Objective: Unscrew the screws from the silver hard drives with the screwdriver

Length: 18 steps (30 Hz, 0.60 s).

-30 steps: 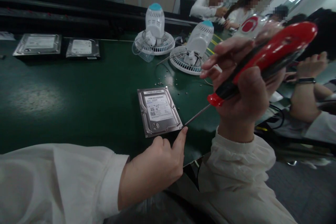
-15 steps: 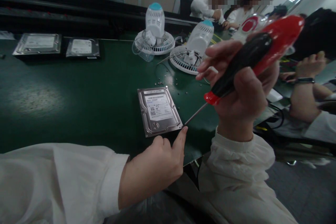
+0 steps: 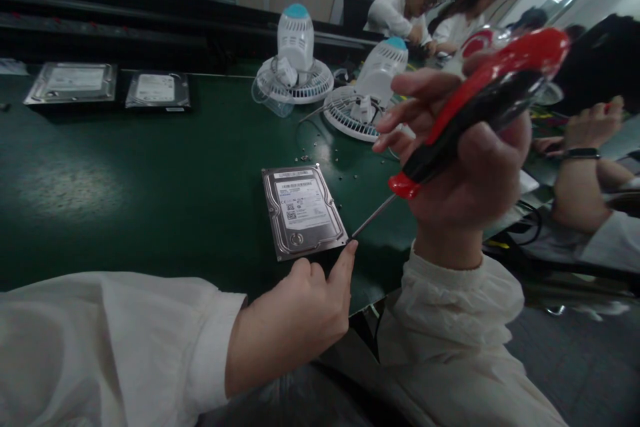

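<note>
A silver hard drive (image 3: 305, 210) with a white label lies on the green table, turned slightly. My left hand (image 3: 300, 320) rests against its near edge, most fingers curled and the index finger reaching to the near right corner. The thumb is hidden, as is part of its hold on the drive. In my right hand (image 3: 465, 167) is a screwdriver (image 3: 450, 127) with a red and black handle, held at a slant. Its thin shaft runs down to that same corner, the tip beside my left index fingertip. Several small screws (image 3: 305, 159) are scattered beyond the drive.
Two more hard drives, one larger (image 3: 73, 83) and one smaller (image 3: 158, 91), lie at the back left. White fans (image 3: 295, 47) with blue tops stand at the back. Co-workers in white (image 3: 393, 13) sit beyond, and another person's wrist (image 3: 583, 153) is at the right.
The screwdriver's handle has turned in my right hand, with the fingers shifting around it. The tip, my left hand and the hard drive keep their places.
</note>
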{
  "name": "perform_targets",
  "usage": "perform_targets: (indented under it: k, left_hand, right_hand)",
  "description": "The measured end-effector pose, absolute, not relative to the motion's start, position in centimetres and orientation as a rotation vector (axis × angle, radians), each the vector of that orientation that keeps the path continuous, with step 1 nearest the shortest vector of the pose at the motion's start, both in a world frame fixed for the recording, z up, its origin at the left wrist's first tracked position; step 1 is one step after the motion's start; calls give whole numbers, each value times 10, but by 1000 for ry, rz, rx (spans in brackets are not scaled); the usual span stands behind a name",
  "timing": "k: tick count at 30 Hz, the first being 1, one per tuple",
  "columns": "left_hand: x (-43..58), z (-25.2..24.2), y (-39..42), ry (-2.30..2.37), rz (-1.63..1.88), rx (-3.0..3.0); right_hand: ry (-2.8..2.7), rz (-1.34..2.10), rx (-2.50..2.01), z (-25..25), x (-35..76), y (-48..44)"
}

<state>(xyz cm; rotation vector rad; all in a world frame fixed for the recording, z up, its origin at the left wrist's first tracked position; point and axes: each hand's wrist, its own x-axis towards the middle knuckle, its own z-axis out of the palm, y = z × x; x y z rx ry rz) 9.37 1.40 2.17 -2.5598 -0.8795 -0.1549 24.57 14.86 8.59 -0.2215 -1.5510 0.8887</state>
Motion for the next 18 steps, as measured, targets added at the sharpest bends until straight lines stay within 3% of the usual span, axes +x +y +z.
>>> perform_targets:
  k: [3, 11, 18]
  left_hand:
    - [94, 23, 15, -864, -119, -2594]
    - [94, 21, 16, -862, -128, -2585]
    - [94, 18, 15, -866, -183, -2537]
  right_hand:
    - [-1539, 818, -214, 82, 242, 144]
    - [-1496, 1081, -152, 89, 246, 152]
    - [-1471, 774, -268, 82, 239, 145]
